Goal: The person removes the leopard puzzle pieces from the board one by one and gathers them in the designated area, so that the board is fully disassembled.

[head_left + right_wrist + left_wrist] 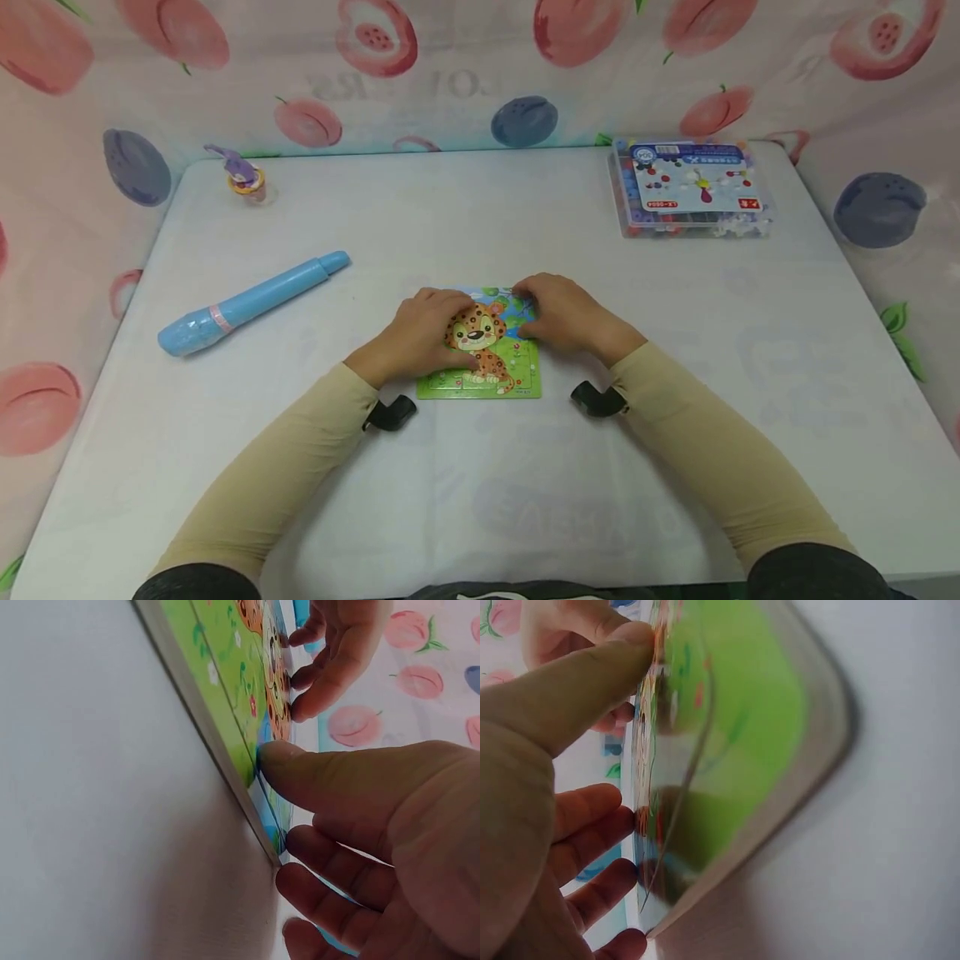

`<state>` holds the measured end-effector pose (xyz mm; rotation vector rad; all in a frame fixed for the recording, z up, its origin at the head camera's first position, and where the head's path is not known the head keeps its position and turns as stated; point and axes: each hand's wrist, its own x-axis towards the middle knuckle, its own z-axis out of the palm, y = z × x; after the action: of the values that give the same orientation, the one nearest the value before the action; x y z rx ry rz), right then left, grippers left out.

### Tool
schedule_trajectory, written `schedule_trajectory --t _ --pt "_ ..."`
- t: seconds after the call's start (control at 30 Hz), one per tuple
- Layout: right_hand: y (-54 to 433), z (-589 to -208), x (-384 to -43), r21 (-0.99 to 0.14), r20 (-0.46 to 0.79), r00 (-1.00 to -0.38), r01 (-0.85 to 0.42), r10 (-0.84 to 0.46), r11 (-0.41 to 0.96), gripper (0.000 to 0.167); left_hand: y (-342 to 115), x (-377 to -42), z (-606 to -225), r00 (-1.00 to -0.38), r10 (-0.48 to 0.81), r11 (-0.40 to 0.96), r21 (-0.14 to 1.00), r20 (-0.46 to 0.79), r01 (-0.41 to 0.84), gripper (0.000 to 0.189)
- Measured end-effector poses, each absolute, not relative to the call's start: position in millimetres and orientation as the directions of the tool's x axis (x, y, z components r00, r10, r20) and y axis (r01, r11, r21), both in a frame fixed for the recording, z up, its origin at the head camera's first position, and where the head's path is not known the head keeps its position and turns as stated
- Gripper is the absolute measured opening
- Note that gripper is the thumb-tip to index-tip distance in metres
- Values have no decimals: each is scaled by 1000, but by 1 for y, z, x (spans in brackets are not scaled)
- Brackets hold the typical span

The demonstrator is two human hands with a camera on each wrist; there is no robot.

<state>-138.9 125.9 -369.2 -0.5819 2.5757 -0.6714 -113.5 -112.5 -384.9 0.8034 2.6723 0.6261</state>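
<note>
Fruit-printed cloth (442,108) is backing a white tabletop (480,217), where 2 hands are resting at a leopard picture board (521,375).

The board is lying near the middle of the tabletop; the left hand (420,333), thumb and bent fingers spreading wide apart, is touching its face and hiding part of its left side, while the right hand (566,317), with a narrower gap between thumb and fingers, is touching its upper right edge and covering part of that border. Neither hand is closing around it. Black wrist devices (392,412) are jutting near the board's 2 lower corners. Well apart, a blue tube (262,296) is lying slantwise at left, a small purple-topped figure (242,171) is standing toward the far left corner, and a clear labelled case (693,187) of coloured pieces is lying far right.
</note>
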Motion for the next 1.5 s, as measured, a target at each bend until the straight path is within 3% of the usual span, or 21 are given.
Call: schedule_trajectory --t 0.8,1.2,1.5 --pt "127 -373 -139 -583 -266 -813 -293 -518 758 64 -109 -112 -385 -822 545 758 518 -167 397 83" --pt "124 -372 -139 -599 -308 -813 -237 -494 765 68 -105 -112 -383 -813 555 772 474 -176 424 81" --pt "126 -375 -138 -605 -249 -831 -268 -497 750 63 -107 -110 -383 -814 561 772 449 -149 449 75"
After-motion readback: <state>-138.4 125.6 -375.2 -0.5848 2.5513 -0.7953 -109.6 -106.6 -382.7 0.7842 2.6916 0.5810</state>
